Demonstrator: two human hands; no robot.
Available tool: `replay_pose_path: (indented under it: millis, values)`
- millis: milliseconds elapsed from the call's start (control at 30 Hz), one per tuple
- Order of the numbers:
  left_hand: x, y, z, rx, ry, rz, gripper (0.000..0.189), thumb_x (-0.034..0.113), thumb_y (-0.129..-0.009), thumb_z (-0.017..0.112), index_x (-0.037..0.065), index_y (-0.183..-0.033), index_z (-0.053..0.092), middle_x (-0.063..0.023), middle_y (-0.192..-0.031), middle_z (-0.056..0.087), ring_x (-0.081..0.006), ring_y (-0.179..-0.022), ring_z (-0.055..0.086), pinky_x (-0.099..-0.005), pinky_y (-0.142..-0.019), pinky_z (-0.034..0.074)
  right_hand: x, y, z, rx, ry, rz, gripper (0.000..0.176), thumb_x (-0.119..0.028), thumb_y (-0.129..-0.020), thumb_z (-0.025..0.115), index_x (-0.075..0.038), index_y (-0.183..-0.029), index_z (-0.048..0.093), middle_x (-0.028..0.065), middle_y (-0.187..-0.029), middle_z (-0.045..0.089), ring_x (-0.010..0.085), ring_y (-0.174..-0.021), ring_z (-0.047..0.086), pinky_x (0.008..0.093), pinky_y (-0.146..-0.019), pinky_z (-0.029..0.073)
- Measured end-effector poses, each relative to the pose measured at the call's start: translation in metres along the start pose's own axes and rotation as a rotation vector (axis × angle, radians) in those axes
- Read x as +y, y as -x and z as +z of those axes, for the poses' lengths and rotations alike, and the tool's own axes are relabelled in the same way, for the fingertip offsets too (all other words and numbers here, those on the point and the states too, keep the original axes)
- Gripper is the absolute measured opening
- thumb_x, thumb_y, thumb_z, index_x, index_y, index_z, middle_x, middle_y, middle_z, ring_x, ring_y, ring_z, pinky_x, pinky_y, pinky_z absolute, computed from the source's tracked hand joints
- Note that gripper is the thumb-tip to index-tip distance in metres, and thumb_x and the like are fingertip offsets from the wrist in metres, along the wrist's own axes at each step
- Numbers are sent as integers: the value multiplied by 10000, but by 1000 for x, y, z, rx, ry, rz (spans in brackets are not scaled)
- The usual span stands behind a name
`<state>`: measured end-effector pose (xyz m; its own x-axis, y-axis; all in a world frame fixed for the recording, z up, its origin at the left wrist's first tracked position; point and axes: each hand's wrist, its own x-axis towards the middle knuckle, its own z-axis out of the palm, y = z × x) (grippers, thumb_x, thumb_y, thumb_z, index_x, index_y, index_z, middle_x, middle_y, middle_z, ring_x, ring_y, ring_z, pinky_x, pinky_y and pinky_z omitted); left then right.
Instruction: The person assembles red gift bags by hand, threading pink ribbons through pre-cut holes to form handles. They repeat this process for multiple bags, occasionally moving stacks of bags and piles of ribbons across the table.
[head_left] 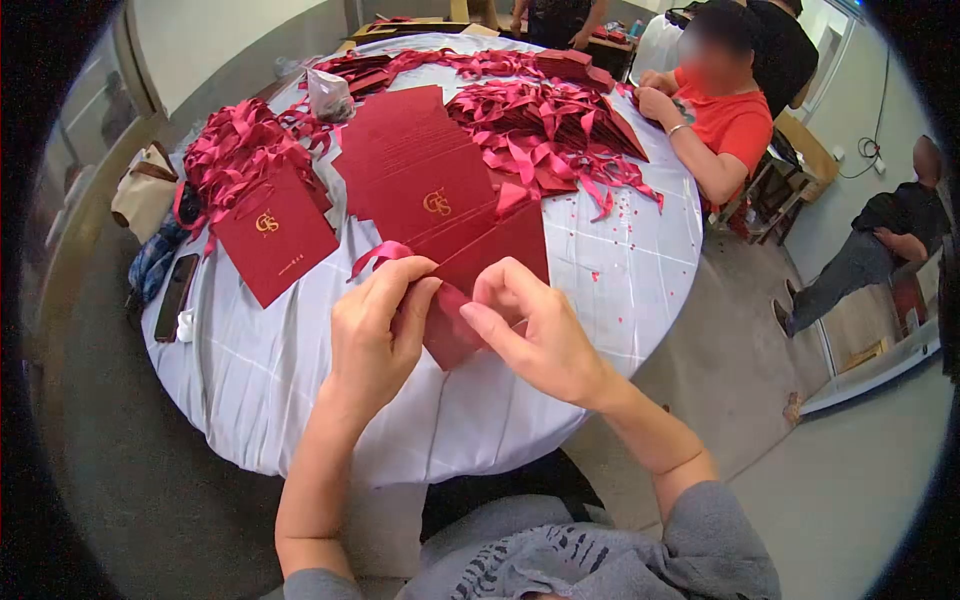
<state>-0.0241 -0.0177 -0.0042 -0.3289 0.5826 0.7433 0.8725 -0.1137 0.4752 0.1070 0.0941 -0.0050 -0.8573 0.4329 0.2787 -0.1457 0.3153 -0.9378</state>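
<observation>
My left hand [385, 325] pinches a pink-red ribbon [452, 300] between thumb and fingertips; one end of it curls out to the left. Close on its right, my right hand [530, 325] has its thumb and index finger at the same ribbon, the fingers bent. Beneath both hands lies a dark red card piece [455, 345], partly covered by them. Just beyond are more red card pieces [410, 160] with a gold emblem, overlapping one another. A red bag with a gold emblem [277, 240] rests to the left.
Heaps of red ribbon [235, 150] and stacked ribboned bags [560, 115] cover the far side of the round white-clothed table [330, 420]. A phone [177, 298] lies at the left edge. A person in a red shirt [722, 120] sits at the right; others stand around.
</observation>
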Motion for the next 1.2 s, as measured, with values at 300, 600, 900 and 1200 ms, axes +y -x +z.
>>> replay_pose_path:
  millis: [300,600,900,1200]
  values:
    - [9,-13,-10,27,-199,89,115,52,-741,694,28,-844,649,-76,-799,576,-214,-590,584,-289,-510,454,8,35,-43,-177,-131,213,146,-101,-893,560,20,-975,568,30,-791,596,92,-712,590,241,-646,474]
    - [18,-29,-8,-151,-292,131,165,15,-760,640,26,-925,644,-100,-828,569,-248,-695,550,-337,-627,456,8,67,-104,107,464,33,112,-64,-821,628,29,-880,610,38,-719,614,82,-630,537,238,-557,415]
    - [23,-46,5,-194,-449,160,114,128,-750,663,55,-834,641,-51,-718,553,-229,-684,494,-347,-663,418,16,74,-118,327,-60,74,156,-17,-802,639,7,-941,574,47,-831,618,109,-751,584,251,-708,475]
    - [26,-65,31,-416,-375,29,175,108,-759,637,-13,-865,571,-176,-759,612,-337,-808,577,-423,-718,409,8,50,-88,243,-718,-413,234,-239,-839,652,-67,-871,497,248,-1126,573,375,-1089,541,500,-985,377]
